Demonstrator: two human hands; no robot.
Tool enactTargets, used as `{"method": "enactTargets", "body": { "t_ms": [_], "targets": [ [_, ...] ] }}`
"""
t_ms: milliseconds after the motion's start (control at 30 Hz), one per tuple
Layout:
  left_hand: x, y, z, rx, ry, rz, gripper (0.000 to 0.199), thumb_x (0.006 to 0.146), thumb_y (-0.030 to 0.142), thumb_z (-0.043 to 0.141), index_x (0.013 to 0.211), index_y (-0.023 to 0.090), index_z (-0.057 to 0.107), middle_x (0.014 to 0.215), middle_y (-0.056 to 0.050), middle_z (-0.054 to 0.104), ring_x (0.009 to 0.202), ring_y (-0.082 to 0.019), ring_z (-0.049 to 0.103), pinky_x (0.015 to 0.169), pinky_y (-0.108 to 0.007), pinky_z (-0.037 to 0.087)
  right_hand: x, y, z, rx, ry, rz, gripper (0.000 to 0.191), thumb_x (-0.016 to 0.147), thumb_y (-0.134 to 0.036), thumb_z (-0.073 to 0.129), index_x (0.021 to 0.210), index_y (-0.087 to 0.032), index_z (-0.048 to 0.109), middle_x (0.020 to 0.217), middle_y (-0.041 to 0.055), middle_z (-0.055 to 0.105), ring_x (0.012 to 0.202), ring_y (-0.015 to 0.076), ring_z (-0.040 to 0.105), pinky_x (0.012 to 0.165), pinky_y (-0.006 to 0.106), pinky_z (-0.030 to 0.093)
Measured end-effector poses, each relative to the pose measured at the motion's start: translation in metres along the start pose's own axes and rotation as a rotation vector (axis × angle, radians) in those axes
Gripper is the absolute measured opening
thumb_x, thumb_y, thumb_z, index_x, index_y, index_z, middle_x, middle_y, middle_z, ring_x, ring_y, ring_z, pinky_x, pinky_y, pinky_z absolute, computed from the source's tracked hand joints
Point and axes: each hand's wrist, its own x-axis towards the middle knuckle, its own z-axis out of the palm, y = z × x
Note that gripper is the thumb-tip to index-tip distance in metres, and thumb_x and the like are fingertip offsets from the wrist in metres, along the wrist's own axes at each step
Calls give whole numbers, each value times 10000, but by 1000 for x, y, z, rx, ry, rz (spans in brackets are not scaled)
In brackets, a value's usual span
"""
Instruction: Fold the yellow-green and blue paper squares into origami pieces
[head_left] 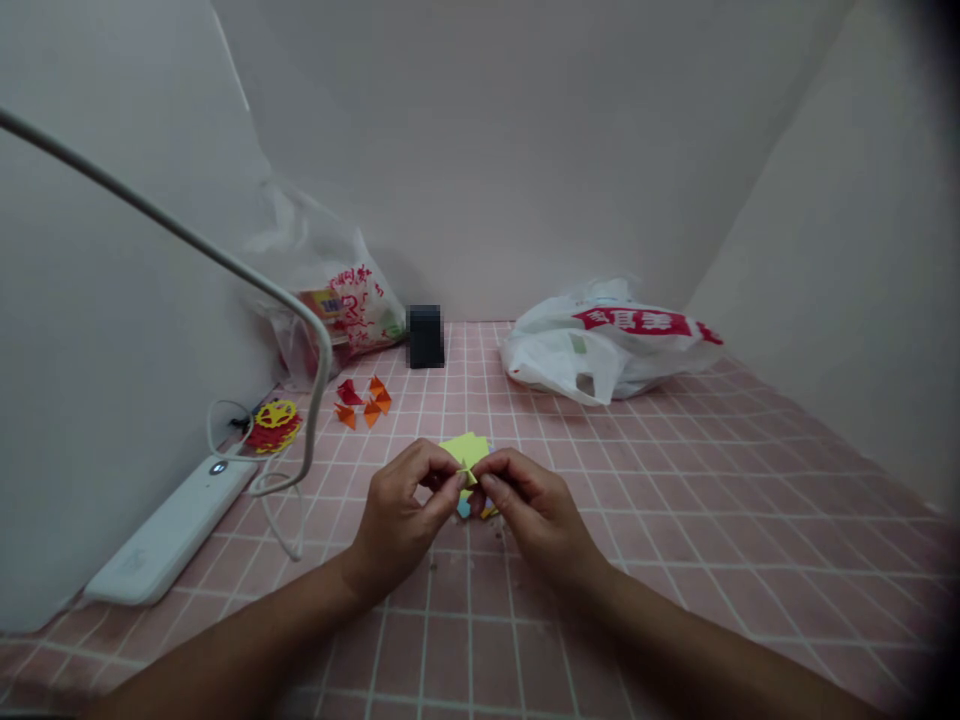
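Between my two hands is a small folded piece of yellow paper (pixel 468 474). The thumb and forefinger of my left hand (pixel 409 505) pinch its left side. My right hand (pixel 536 510) pinches the right side the same way. Just behind and below the fingers lies a stack of yellow paper squares (pixel 466 447), partly covered by the hands. Bits of blue paper (pixel 463 508) and orange paper show under the fingertips. Farther left on the table are several small folded orange papers (pixel 373 412) and a folded red paper (pixel 349 392).
A white device (pixel 169 530) with a long bent cable (pixel 225 260) lies along the left wall, near red and yellow gear-shaped pieces (pixel 275 425). At the back are a printed plastic bag (pixel 360 300), a dark blurred box (pixel 426 337) and a white bag (pixel 555 345). The tablecloth (pixel 675 600) is pink-checked.
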Motion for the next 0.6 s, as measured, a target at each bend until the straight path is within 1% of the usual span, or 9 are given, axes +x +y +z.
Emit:
{"method": "enactTargets", "body": {
  "t_ms": [233, 467, 600],
  "targets": [
    [-1, 3, -1, 25, -36, 91, 95, 892, 125, 583, 818, 174, 616, 745, -16, 628, 676, -130, 594, 627, -243, 475, -2, -2, 0, -158, 41, -15, 97, 882, -228, 596, 789, -200, 599, 703, 1, 597, 644, 144, 568, 597, 276, 458],
    [-1, 5, -3, 4, -47, 129, 98, 905, 129, 571, 894, 179, 655, 807, -53, 700, 773, -171, 653, 713, -294, 519, -2, -1, 0, -185, 49, -18, 111, 894, -247, 591, 793, -203, 590, 704, 1, 602, 646, 145, 569, 599, 279, 451],
    [-2, 4, -3, -22, -56, 161, 80, 880, 144, 621, 942, 174, 661, 844, -61, 714, 776, -170, 656, 688, -277, 530, -2, -2, -1, -195, 55, -29, 108, 897, -245, 585, 799, -200, 587, 709, 1, 595, 643, 143, 558, 589, 277, 436]
  ]
}}
